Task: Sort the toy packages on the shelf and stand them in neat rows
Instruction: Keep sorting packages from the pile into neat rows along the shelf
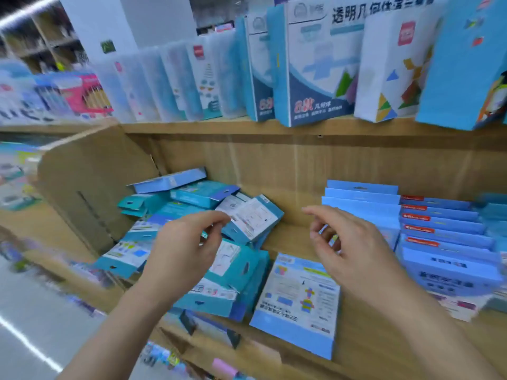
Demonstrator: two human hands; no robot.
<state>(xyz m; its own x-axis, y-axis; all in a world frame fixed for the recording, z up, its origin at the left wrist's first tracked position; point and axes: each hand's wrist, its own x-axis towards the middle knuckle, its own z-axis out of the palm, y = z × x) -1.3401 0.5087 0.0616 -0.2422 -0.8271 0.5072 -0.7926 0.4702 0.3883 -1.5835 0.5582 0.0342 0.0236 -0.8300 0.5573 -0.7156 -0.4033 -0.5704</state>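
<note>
Packages (197,193) lie jumbled in a teal heap at the left of the shelf (290,234), beside a cardboard divider (90,187). Blue rows (439,223) already stand neatly at the right, and one flat package (299,300) lies between. The left hand (186,242) has its grip pinched, thumb and forefinger, on the corner of a tilted package (252,218). The right hand (354,242) hovers, its grip loosely spread and apparently holding nothing. Best to lift that package clear, steady its far edge with the right hand, and stand it upright among its own kind.
</note>
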